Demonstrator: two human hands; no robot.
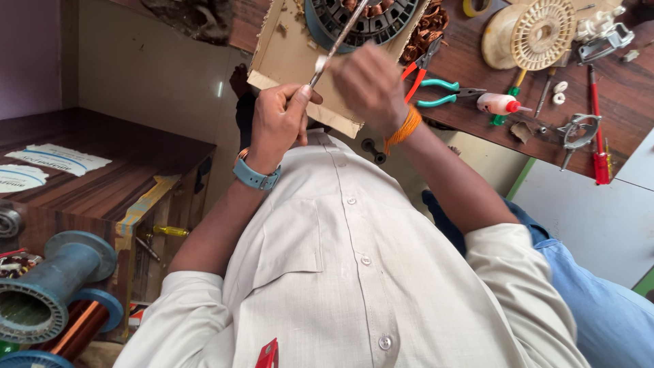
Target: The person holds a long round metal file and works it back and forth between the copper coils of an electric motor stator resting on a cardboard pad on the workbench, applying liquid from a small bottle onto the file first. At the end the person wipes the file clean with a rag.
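**Both hands on a metal tool above the motor stator**

The left hand [276,123], wearing a blue watch [255,176], is closed around the lower end of a thin metal tool [334,46]. The right hand [371,85], with an orange thread [403,128] at the wrist, is blurred; it sits over the tool's shaft, and whether it grips it cannot be told. The tool slants up to a round motor stator [368,20] resting on a cardboard sheet [289,58] on the wooden bench [627,88]. Just right of the hands lie red-handled pliers [419,68] and teal-handled pliers [443,92]. Further right lie a small glue bottle [501,103] and a cream spool [531,33].
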